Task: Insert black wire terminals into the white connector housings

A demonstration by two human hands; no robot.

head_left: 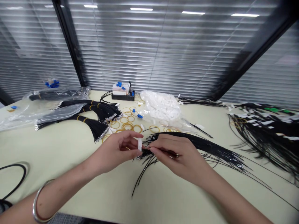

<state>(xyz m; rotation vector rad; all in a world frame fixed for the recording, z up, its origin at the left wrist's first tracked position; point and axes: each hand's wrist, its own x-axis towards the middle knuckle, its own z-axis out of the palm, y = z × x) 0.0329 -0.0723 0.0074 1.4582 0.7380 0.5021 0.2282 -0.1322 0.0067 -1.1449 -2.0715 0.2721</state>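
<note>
My left hand (122, 147) pinches a small white plastic connector housing (139, 144) upright between thumb and forefinger. Facing it, my right hand (176, 152) is closed, its thumb and fingertips pinching the end of a thin black wire. The wire's tip points at the housing; whether it is inside cannot be made out. A loose bundle of black wires (217, 151) with metal tips lies on the table under and behind my right hand. A few of these wires (136, 183) stick out toward the front edge.
Rubber bands (128, 126) lie scattered behind my hands. Further back are a clear bag of white housings (161, 105) and a black tray (123, 97). Banded black wire bundles (93, 126) lie left, wires with white connectors (266, 123) right. A window with blinds closes off the back.
</note>
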